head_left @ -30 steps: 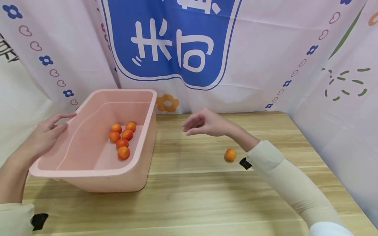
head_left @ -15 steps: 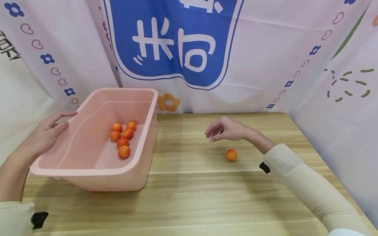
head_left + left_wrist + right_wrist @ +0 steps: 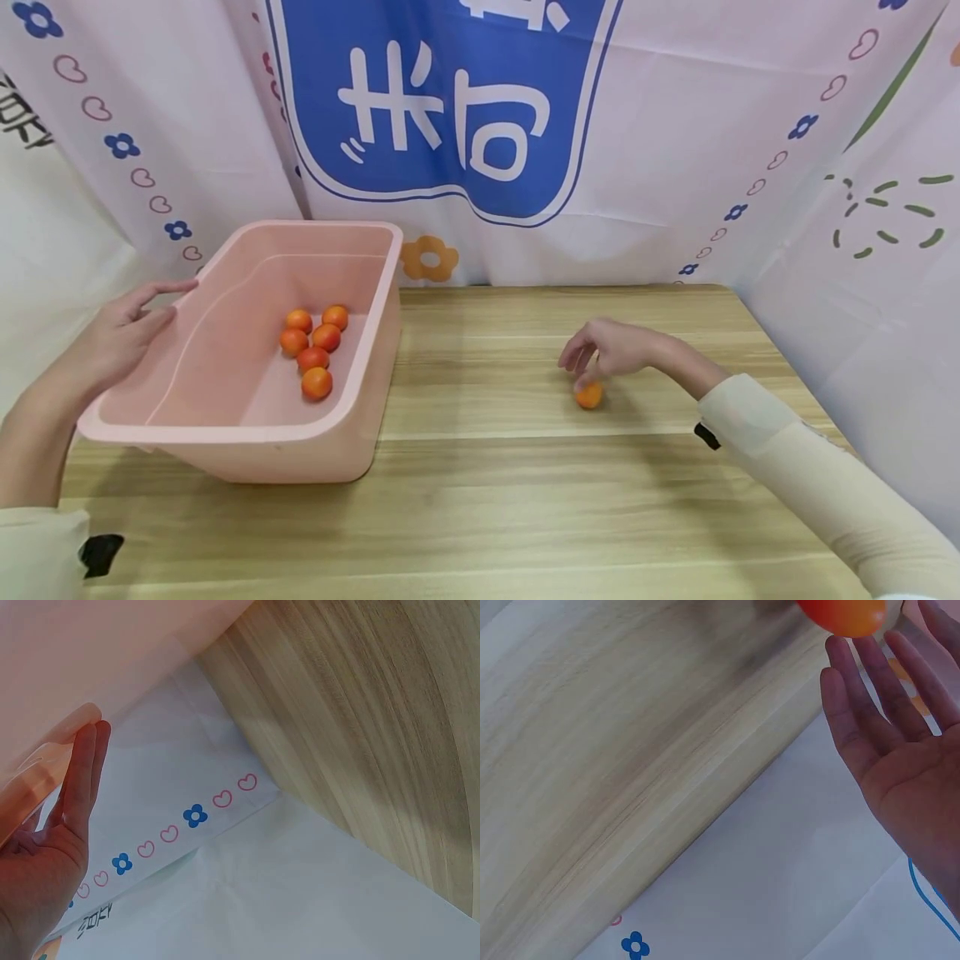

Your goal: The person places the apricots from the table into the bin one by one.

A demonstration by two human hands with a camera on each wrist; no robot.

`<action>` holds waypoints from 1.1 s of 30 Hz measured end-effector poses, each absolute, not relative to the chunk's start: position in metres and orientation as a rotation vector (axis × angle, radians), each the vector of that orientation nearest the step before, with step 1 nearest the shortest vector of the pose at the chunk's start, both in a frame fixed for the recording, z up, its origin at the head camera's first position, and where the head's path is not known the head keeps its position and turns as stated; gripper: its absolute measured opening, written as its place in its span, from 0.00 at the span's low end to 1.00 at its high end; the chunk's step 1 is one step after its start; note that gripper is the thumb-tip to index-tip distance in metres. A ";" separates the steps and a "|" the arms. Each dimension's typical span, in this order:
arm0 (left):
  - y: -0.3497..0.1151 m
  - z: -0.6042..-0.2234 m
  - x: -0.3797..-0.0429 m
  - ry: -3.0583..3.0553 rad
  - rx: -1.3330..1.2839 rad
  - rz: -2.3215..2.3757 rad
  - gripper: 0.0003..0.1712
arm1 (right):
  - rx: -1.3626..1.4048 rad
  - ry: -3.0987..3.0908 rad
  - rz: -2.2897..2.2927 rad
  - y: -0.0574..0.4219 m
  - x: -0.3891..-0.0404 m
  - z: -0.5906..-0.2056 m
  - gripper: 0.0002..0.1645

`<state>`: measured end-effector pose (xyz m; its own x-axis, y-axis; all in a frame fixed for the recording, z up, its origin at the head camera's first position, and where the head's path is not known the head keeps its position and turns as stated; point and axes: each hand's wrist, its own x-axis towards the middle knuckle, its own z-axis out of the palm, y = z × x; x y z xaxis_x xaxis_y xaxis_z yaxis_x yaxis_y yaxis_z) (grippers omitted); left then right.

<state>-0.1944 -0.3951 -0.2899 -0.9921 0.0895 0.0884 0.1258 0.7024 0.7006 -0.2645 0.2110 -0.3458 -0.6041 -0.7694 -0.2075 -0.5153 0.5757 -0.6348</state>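
Note:
My left hand (image 3: 116, 337) holds the left rim of a pink plastic tub (image 3: 258, 435). In the left wrist view its fingers (image 3: 84, 769) lie straight along the outside, just under the rim. Several orange-red tomatoes (image 3: 317, 383) lie on the tub's floor, towards its right side. Out on the wooden table, my right hand (image 3: 611, 348) hovers over a single orange tomato (image 3: 589, 395), thumb overlapping its top. From the right wrist, the loosely spread fingers (image 3: 889, 690) reach up to this tomato's lower edge, not wrapped round it.
The wooden table (image 3: 480, 508) runs from the tub to the right-hand curtain. Behind it hangs a white cloth (image 3: 637, 167) with a blue sign print, close to the tub's back. Black bands (image 3: 707, 436) show at both sleeves.
My right hand has moved right and down from the middle of the table to the lone tomato. My left hand stays at the tub's rim.

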 end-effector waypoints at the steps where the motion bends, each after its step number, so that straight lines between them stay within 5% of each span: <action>1: -0.395 -0.290 -0.194 -2.854 -0.182 -1.180 0.27 | -1.025 2.341 -0.719 0.212 -0.264 -0.347 0.22; 33: -0.395 -0.292 -0.193 -2.865 -0.198 -1.149 0.28 | -1.009 2.355 -0.633 0.211 -0.263 -0.361 0.14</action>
<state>-0.1931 -0.3950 -0.2924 -0.9906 0.1005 0.0929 0.1368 0.7161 0.6845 -0.2628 0.2107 -0.3613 -0.6017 -0.7559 -0.2579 -0.5249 0.6176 -0.5856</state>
